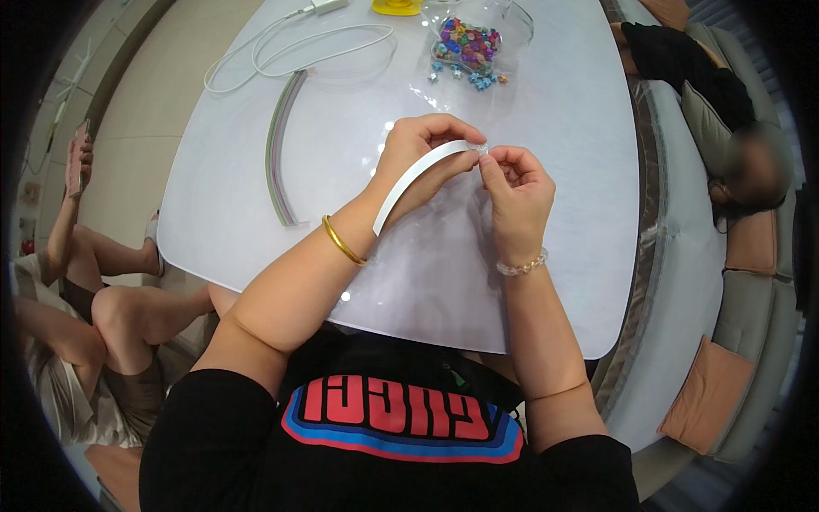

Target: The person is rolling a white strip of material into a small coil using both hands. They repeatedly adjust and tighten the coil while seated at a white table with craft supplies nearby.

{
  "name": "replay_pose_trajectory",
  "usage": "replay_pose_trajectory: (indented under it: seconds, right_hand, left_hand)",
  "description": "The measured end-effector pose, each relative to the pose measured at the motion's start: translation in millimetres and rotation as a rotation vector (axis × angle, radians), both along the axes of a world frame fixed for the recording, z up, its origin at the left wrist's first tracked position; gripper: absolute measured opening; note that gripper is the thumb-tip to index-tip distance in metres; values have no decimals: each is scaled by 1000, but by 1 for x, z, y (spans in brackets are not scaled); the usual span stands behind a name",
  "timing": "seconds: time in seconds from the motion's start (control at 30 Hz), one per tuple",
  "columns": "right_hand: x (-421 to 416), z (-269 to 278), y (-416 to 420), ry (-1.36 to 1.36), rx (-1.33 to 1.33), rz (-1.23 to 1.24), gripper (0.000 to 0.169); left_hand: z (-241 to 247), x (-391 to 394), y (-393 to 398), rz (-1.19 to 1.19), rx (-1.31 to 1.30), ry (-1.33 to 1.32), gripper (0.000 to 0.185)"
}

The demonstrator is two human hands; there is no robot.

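My left hand pinches a white paper strip near its upper end, between thumb and fingertips. The strip curves down across that hand to the wrist, where its lower end hangs loose. At the upper end, a small folded or looped part lies between both hands' fingertips; its exact shape is too small to tell. My right hand grips this part with thumb and index finger, the other fingers curled. Left of my hands, a bundle of coloured paper strips lies on the white table.
A clear star-shaped container of coloured paper stars stands at the table's far side, with loose folded stars before it. A white cable and a yellow object lie nearby. One person sits left holding a phone; another lies on the sofa right.
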State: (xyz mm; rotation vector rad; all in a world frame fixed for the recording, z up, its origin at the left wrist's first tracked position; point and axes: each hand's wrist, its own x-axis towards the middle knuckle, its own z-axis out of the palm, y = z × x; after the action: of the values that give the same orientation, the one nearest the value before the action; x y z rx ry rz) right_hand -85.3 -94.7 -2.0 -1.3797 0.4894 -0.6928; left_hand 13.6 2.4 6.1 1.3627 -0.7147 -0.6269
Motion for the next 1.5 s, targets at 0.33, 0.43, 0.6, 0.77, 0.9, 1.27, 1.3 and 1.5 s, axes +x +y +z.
replay_pose_trajectory:
  seconds: [0.33, 0.43, 0.6, 0.77, 0.9, 1.27, 1.3, 1.5]
  right_hand:
    - [-1, -2, -8, 42, 93, 65, 5]
    - [-1, -6, -16, 3, 220, 144, 5]
    - [-2, -3, -19, -22, 389, 208, 4]
    - [-4, -4, -24, -32, 411, 257, 4]
    - [-3, 1, -21, 18, 409, 230, 7]
    - [-2, 3, -17, 13, 156, 156, 11]
    - [-2, 5, -16, 22, 135, 133, 11]
    - [-3, 7, -12, -35, 33, 104, 14]
  left_hand:
    - [10, 5, 3, -111, 96, -109, 21]
    - [15, 9, 4, -179, 110, 49, 21]
    - [11, 14, 5, -201, 14, 44, 21]
    - [12, 17, 4, -260, 121, 62, 19]
    - [11, 19, 6, -289, 90, -134, 18]
    - [6, 17, 4, -240, 101, -136, 15]
    - [5, 17, 4, -232, 98, -126, 16]
    - [2, 17, 2, -168, 111, -56, 15]
